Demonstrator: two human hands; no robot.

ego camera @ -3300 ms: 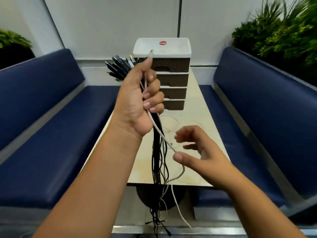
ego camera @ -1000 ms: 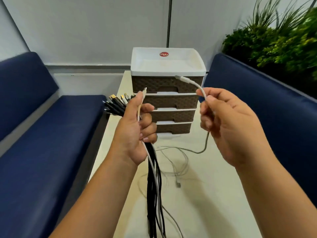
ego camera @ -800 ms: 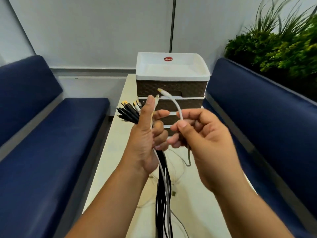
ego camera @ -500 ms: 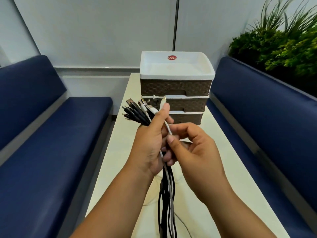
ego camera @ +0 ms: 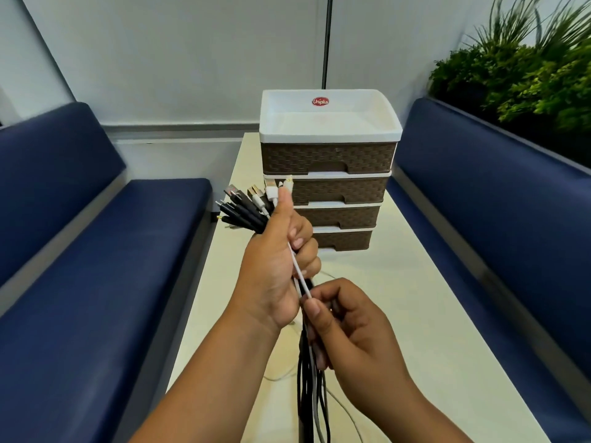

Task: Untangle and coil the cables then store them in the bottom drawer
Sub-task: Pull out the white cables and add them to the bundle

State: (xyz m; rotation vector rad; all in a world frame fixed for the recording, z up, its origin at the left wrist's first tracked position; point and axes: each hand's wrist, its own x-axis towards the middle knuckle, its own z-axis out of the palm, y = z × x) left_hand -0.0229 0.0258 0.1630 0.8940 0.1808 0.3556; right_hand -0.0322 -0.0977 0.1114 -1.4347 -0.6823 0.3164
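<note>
left hand (ego camera: 275, 270) has a tight grip on one cable bundle (ego camera: 246, 209); right hand (ego camera: 348, 327) pinches one white cable (ego camera: 299, 273). four drawers (ego camera: 329, 193) on one desk (ego camera: 415, 314).

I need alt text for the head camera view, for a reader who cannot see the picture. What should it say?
A person's left hand grips a bundle of black and white cables upright over a pale table, plug ends fanned out on top, while the right hand pinches one white cable just below. Behind stands a closed four-drawer brown organizer, between blue benches.
</note>
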